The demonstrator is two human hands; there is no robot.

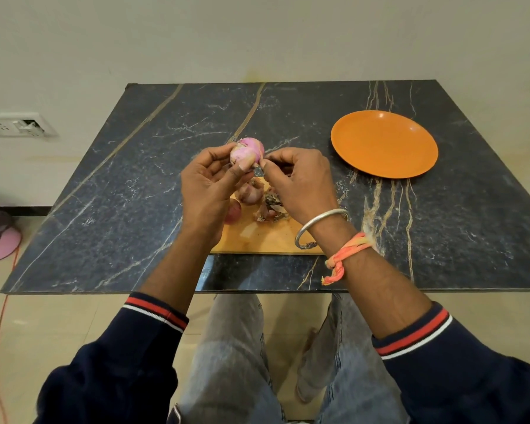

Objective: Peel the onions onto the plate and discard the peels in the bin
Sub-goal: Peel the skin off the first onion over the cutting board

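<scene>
Our left hand (205, 182) curls its fingers round a smooth, round pink onion (247, 149), held over the wooden board (266, 238). Our right hand (300, 182) pinches the onion at its papery side. The glossy, round orange plate (384, 143) sits on the veined black marble table (135, 166).

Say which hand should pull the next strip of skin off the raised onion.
Right, probably. The right hand pinches at the side of the onion, while the left hand holds it above the cutting board.
</scene>
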